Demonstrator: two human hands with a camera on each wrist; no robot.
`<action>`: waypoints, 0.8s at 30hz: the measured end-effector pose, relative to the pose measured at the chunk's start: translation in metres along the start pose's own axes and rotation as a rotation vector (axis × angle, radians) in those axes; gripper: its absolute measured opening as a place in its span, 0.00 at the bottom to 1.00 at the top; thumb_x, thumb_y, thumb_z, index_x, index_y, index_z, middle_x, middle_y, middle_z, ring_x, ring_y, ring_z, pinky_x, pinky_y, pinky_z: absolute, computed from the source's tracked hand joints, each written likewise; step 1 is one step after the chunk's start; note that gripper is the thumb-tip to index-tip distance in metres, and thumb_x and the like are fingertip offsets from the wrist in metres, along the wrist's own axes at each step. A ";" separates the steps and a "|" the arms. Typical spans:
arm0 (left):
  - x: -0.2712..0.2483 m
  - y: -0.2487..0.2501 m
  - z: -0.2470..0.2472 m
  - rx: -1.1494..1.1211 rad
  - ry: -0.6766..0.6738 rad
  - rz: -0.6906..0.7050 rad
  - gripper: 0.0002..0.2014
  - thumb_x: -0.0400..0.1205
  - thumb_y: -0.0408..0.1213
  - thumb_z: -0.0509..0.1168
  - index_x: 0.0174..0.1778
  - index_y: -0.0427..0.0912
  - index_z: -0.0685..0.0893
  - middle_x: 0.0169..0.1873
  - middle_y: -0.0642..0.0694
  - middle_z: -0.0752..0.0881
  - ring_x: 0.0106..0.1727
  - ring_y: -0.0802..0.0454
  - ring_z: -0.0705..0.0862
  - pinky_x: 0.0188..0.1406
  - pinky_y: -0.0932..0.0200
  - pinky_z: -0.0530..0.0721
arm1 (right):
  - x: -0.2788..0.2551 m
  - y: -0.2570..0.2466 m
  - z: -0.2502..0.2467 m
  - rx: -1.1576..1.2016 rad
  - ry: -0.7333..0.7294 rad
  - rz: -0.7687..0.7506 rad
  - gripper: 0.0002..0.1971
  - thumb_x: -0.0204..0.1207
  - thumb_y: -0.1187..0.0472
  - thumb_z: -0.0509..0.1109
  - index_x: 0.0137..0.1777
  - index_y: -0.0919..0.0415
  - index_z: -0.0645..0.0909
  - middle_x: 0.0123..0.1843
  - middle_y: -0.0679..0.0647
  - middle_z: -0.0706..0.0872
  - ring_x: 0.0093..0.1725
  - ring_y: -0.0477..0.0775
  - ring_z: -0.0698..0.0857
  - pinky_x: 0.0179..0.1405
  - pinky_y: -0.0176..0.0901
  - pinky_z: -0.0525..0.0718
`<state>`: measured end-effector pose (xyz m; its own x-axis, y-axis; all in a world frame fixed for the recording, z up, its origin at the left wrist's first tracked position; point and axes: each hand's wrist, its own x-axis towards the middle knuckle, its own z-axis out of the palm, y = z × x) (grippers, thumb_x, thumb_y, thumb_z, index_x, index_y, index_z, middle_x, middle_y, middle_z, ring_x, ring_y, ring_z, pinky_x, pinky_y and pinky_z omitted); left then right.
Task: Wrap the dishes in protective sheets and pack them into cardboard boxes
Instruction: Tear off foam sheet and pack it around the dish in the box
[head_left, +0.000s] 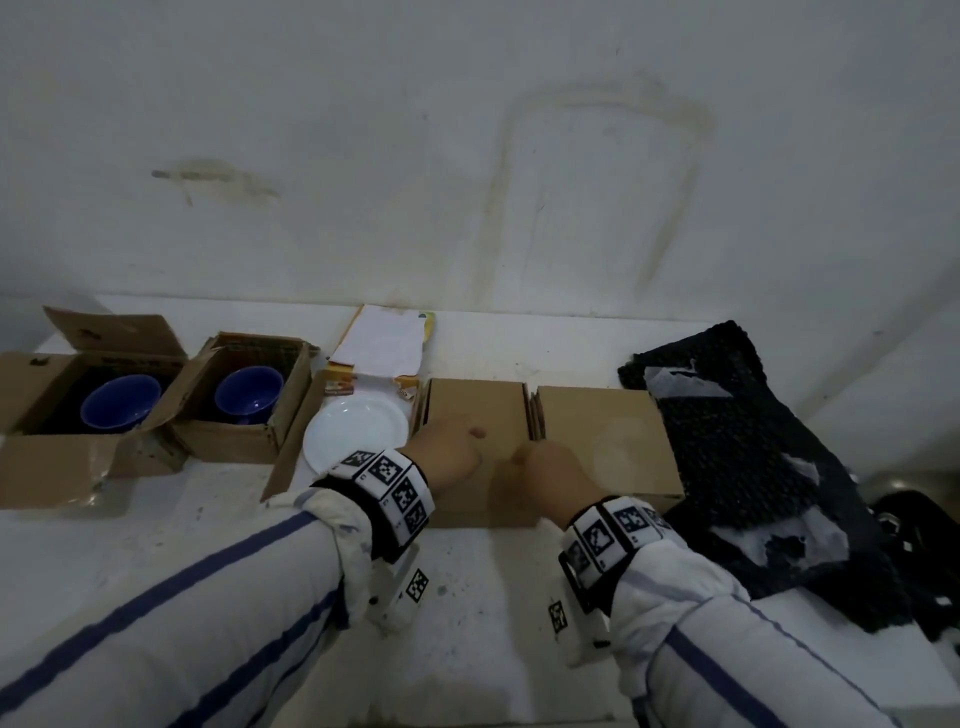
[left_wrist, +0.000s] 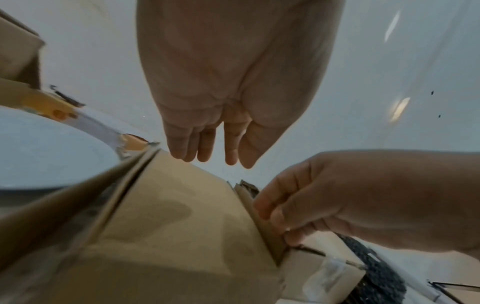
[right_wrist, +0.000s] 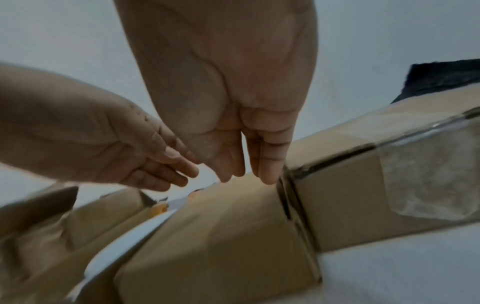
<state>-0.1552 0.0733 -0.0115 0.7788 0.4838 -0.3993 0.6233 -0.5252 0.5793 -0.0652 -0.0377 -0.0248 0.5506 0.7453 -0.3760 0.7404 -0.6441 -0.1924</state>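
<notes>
A shut cardboard box stands at the middle of the white table, with a second shut box against its right side. My left hand hovers over the first box's top, fingers straight and holding nothing. My right hand is at that box's right edge, its fingertips touching the cardboard beside the gap between the boxes. A white plate lies unwrapped in an open box just left of my left hand. Two blue bowls sit in open boxes at the far left.
Black netted protective sheets with bits of tape lie heaped at the right. White paper leans on the wall behind the plate. A stained white wall closes off the back. Bare table lies in front of the boxes.
</notes>
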 end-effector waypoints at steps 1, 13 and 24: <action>0.002 0.006 0.001 -0.023 0.002 0.005 0.22 0.83 0.29 0.56 0.74 0.46 0.74 0.75 0.44 0.72 0.73 0.45 0.73 0.62 0.58 0.76 | 0.002 0.006 -0.007 0.059 0.055 0.014 0.15 0.80 0.68 0.58 0.62 0.66 0.81 0.63 0.62 0.83 0.62 0.61 0.82 0.60 0.45 0.79; 0.096 0.141 0.072 -0.075 -0.024 0.159 0.18 0.84 0.34 0.56 0.70 0.47 0.75 0.73 0.44 0.72 0.72 0.46 0.73 0.67 0.56 0.74 | 0.032 0.219 -0.041 0.151 0.233 0.400 0.18 0.77 0.58 0.66 0.65 0.64 0.77 0.68 0.63 0.75 0.67 0.67 0.74 0.66 0.52 0.76; 0.131 0.182 0.100 -0.101 0.001 0.144 0.18 0.84 0.30 0.56 0.69 0.43 0.77 0.71 0.44 0.76 0.72 0.47 0.74 0.70 0.54 0.74 | 0.056 0.261 -0.056 0.057 0.082 0.215 0.14 0.80 0.69 0.57 0.57 0.66 0.84 0.60 0.62 0.85 0.60 0.62 0.83 0.60 0.47 0.81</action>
<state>0.0672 -0.0286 -0.0292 0.8594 0.4093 -0.3065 0.4951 -0.5160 0.6991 0.1802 -0.1543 -0.0450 0.7246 0.5999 -0.3393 0.5809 -0.7965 -0.1675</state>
